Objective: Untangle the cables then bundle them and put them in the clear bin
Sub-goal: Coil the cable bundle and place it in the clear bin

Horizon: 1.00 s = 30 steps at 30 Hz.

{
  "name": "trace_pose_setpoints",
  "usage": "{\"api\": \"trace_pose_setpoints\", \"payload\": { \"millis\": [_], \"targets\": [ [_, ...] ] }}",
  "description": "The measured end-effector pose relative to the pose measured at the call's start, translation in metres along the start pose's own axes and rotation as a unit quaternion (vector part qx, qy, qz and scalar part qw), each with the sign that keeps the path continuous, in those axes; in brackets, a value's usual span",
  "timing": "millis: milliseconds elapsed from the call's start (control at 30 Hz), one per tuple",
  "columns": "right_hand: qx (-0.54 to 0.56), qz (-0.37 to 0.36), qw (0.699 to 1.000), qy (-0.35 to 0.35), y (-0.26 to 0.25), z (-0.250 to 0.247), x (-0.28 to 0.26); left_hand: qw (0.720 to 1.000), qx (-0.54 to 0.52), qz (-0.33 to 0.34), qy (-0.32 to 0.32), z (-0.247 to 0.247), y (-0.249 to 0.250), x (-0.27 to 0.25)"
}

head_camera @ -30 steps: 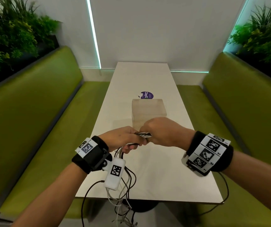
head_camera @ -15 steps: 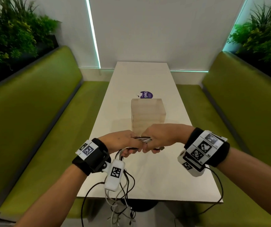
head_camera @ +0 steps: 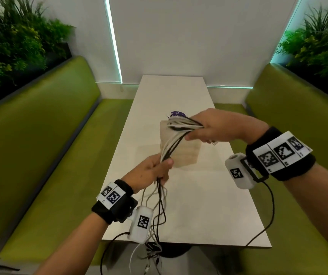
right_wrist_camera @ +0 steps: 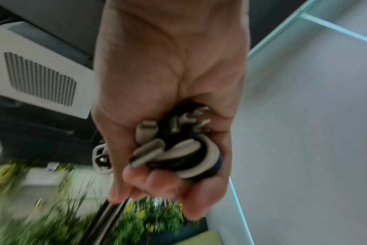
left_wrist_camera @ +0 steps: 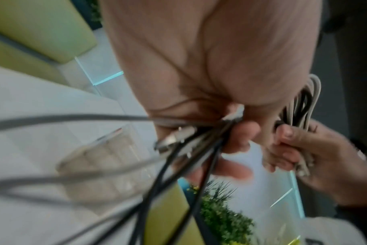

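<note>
Several white and black cables (head_camera: 172, 143) run taut between my two hands above the white table (head_camera: 198, 205). My right hand (head_camera: 204, 129) grips the folded, looped end of the bundle (right_wrist_camera: 178, 149), raised over the clear bin (head_camera: 187, 153). Lower and to the left, my left hand (head_camera: 159, 167) grips the same strands (left_wrist_camera: 199, 140) in its curled fingers. Below that hand the loose cable tails (head_camera: 159, 211) hang past the table's near edge, ending in connectors (head_camera: 153, 253) near the floor. The clear bin (left_wrist_camera: 107, 159) stands on the table behind the cables.
A purple round sticker (head_camera: 177, 114) lies on the table beyond the bin, partly hidden. Green benches (head_camera: 50, 135) flank the table on both sides, with plants (head_camera: 10, 42) behind them. A white wall (head_camera: 179, 36) closes the far end.
My hands were together low over the table. Now the right hand has risen up and right with the looped end, stretching the cables out from the left hand.
</note>
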State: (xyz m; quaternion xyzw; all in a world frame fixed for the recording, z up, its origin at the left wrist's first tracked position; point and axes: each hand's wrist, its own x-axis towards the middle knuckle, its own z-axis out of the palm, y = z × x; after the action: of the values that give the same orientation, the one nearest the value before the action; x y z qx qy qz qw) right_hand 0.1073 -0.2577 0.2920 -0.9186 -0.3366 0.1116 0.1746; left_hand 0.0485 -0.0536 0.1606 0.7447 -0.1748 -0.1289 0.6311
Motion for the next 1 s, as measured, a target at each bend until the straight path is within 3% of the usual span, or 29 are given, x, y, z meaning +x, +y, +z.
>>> {"api": "trace_pose_setpoints", "payload": {
  "millis": [133, 233, 367, 567, 700, 800, 933, 1000],
  "targets": [
    [0.106, 0.005, 0.991, 0.086, 0.0, 0.009, 0.002, 0.977, -0.127, 0.078, 0.153, -0.001, 0.012, 0.01],
    [0.192, 0.026, 0.976, 0.103, -0.005, 0.046, 0.012, 0.945, -0.2, 0.107, 0.234, -0.002, 0.021, 0.02],
    [0.243, 0.025, 0.964, 0.104, -0.016, 0.096, 0.024, 0.912, -0.245, 0.083, 0.319, 0.002, 0.024, 0.024],
    [0.26, 0.039, 0.96, 0.095, -0.026, 0.114, 0.034, 0.866, -0.332, 0.025, 0.374, 0.004, 0.024, 0.025],
    [0.334, 0.025, 0.937, 0.1, -0.024, 0.113, 0.033, 0.876, -0.365, 0.046, 0.312, 0.001, 0.029, 0.021],
    [0.375, 0.02, 0.926, 0.049, -0.022, 0.113, 0.032, 0.899, -0.363, 0.059, 0.238, 0.0, 0.032, 0.015],
    [0.409, 0.007, 0.912, 0.032, -0.028, 0.117, 0.026, 0.954, -0.2, 0.06, 0.214, -0.007, 0.032, 0.011],
    [0.392, 0.013, 0.919, 0.032, -0.031, 0.117, 0.026, 0.956, -0.161, 0.052, 0.241, -0.007, 0.03, 0.013]
  ]
}}
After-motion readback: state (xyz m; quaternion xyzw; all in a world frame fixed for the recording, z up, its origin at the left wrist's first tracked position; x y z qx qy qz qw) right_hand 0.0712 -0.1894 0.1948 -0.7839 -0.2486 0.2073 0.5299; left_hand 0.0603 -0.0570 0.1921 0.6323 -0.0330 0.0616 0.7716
